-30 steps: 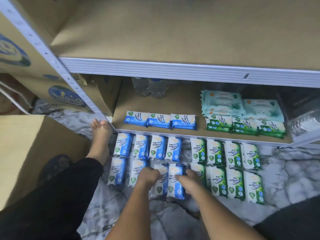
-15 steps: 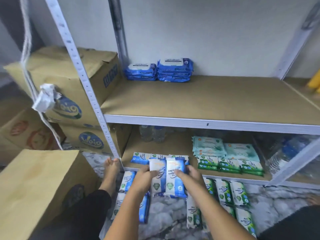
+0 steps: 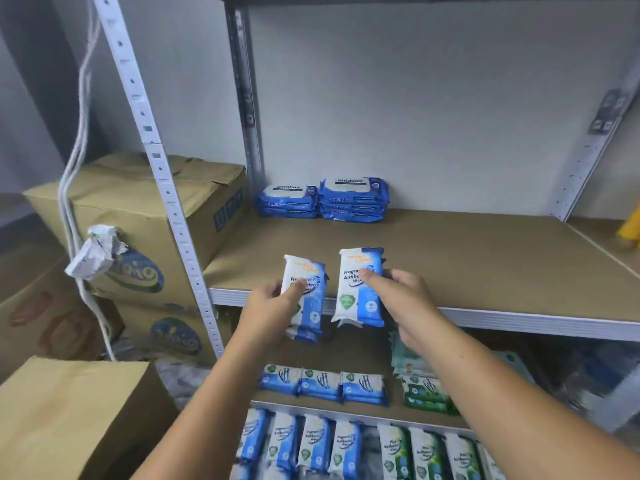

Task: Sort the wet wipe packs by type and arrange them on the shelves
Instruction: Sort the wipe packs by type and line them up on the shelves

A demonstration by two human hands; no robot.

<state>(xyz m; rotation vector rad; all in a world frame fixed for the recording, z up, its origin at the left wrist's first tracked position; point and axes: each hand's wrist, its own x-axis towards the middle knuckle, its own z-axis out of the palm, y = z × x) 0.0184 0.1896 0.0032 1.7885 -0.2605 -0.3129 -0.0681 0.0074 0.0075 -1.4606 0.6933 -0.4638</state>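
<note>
Left hand (image 3: pixel 273 303) fingers (image 3: pixel 297 285) pinch left pack (image 3: pixel 309 299), thumb across front; a second pack shows just under it. Right hand (image 3: pixel 405 292) pinches right pack (image 3: pixel 360 296) the same way. Both are blue-white soft plastic, upright over the front edge of the middle shelf (image 3: pixel 467 261), a brown board bare toward 3 o'clock. 12 o'clock: two dark blue stacks (image 3: pixel 353 199) at the back wall. 6 o'clock: three blue packs in a row (image 3: pixel 323 382) on the lower shelf.
</note>
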